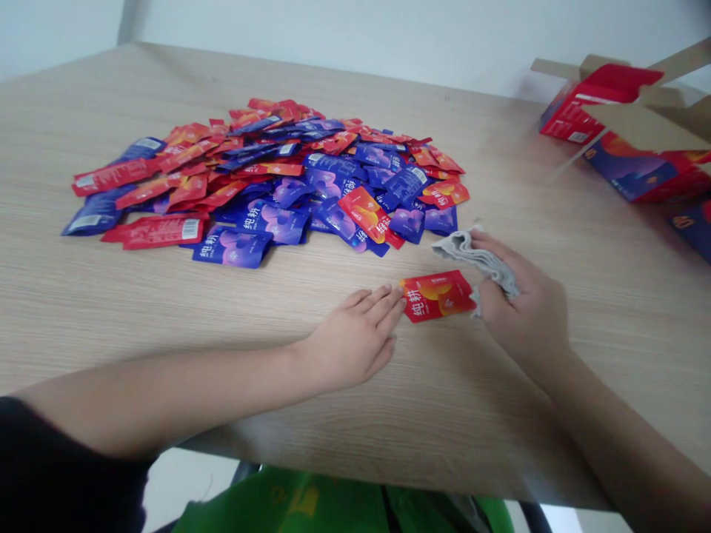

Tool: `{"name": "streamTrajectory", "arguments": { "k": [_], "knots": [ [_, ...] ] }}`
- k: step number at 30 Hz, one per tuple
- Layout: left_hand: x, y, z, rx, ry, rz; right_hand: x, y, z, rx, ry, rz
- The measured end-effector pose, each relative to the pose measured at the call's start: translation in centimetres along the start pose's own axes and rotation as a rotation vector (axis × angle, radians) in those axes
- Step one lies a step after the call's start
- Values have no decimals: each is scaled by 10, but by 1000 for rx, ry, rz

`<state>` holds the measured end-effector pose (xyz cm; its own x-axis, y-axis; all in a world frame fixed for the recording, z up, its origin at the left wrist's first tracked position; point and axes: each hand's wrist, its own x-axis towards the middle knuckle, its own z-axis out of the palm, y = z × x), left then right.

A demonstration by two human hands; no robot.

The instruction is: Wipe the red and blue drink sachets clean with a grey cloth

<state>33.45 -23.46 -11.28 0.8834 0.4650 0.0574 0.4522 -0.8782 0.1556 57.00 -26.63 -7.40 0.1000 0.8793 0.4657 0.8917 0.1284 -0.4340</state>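
A red sachet (438,295) with orange fruit and white lettering lies flat on the wooden table (266,311). My left hand (358,333) rests palm down with its fingers stretched out, the fingertips at the sachet's left edge. At the sachet's right end, my right hand (525,300) grips a folded grey cloth (478,255) between thumb and fingers. The cloth's lower end comes up to the sachet's right edge. Behind both hands spreads a large heap of red and blue sachets (283,181), piled loosely over one another.
At the back right stand a red carton (592,107) with raised flaps and an open blue-and-red carton (633,170). Part of another blue carton (694,226) shows at the right edge. A white wall (361,41) is behind the table. Green cloth (316,503) shows below the front edge.
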Motion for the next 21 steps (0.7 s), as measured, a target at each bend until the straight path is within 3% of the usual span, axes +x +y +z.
{"name": "streamTrajectory", "arguments": {
  "k": [5, 7, 16, 21],
  "knots": [
    [0, 1, -1, -8, 16, -9, -21, -21, 31, 11, -297, -280],
    [0, 1, -1, -7, 26, -13, -24, -21, 42, -47, -363, -326],
    [0, 0, -1, -11, 39, -10, -11, -2, 29, -169, -441, -355],
    [-1, 2, -1, 11, 49, -15, -16, -8, 33, -210, -422, -332]
  ]
}}
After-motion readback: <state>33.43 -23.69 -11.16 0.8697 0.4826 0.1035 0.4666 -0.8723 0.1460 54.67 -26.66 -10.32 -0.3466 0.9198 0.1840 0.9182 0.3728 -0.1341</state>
